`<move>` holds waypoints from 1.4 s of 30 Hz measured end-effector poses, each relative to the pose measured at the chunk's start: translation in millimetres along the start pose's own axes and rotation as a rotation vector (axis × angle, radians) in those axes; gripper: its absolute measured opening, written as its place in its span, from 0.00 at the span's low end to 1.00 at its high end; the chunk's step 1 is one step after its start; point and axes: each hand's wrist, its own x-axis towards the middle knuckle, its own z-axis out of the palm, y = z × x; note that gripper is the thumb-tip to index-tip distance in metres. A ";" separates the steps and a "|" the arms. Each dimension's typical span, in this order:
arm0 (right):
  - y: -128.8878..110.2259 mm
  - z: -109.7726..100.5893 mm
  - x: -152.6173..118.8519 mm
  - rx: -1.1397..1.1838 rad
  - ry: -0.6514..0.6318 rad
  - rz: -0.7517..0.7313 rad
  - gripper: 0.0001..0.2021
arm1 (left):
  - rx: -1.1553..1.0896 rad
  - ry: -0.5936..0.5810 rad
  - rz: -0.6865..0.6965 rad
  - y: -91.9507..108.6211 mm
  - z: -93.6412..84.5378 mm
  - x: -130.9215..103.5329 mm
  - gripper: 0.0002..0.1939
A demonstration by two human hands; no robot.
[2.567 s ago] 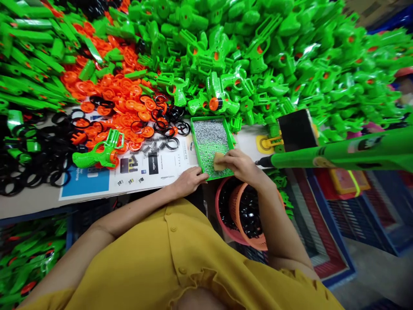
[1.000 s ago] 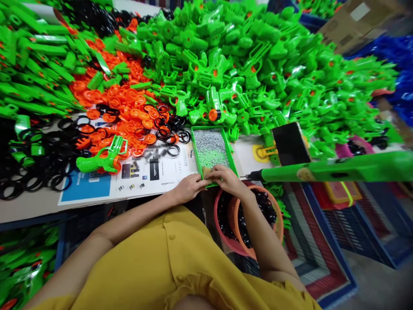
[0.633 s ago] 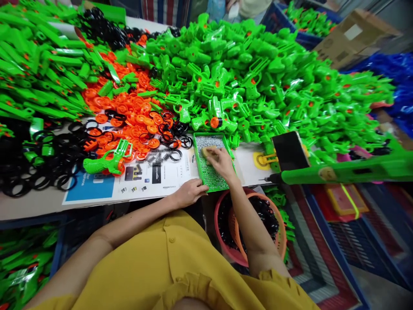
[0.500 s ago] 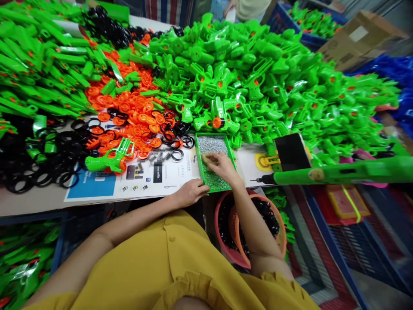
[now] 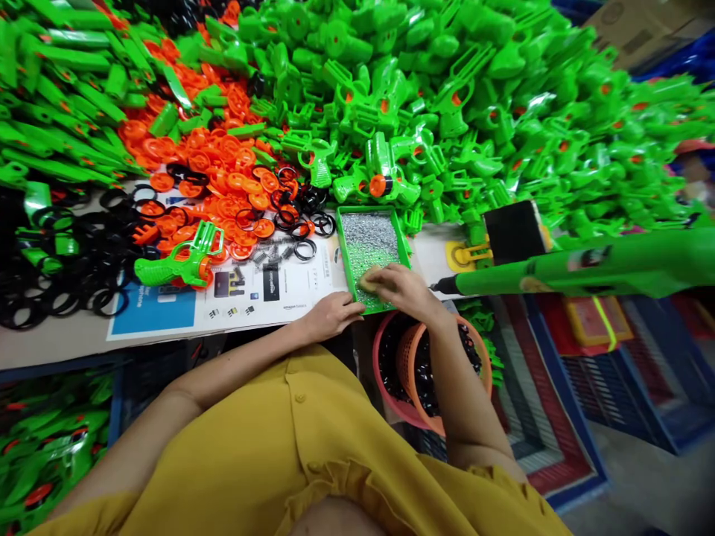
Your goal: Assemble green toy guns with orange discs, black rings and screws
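Observation:
A shallow green tray (image 5: 406,249) of tiny silvery metal pieces, perhaps screws (image 5: 369,227), lies at the table's front edge. My right hand (image 5: 410,290) is low over its near end, fingers pressed together on a small tan piece (image 5: 369,279) whose kind I cannot make out. The metal pieces lie densely at the far end and thinly near my fingers. At the tray's near left corner, my left hand (image 5: 332,316) has its fingers curled against the rim. A green toy gun (image 5: 182,260) with an orange part rests on the printed cardboard to the left.
Heaped green toy gun parts (image 5: 436,97) cover the back. Orange discs (image 5: 223,164) and black rings (image 5: 64,290) lie left. A green power screwdriver (image 5: 608,264) juts in from the right, beside a dark block (image 5: 514,231). Below the edge stands an orange basket (image 5: 410,365) of black parts.
My right hand has moved toward the tray's near end with the tan piece beneath its fingers. My left hand stays at the corner. The view has tilted down slightly.

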 end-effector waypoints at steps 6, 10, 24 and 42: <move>0.4 9.3 -15.8 0.049 0.063 -0.086 0.11 | 0.029 -0.021 -0.010 2.0 -1.6 0.4 0.14; 16.2 2.9 -23.4 0.058 0.251 0.060 0.11 | 0.134 -0.056 -0.029 8.4 -3.6 5.3 0.14; 6.7 22.3 -29.0 0.142 0.328 0.166 0.13 | 0.111 0.125 -0.032 11.9 0.8 0.5 0.13; 20.6 26.2 7.5 0.059 0.320 0.099 0.12 | 0.059 0.043 -0.043 8.5 -6.8 4.5 0.10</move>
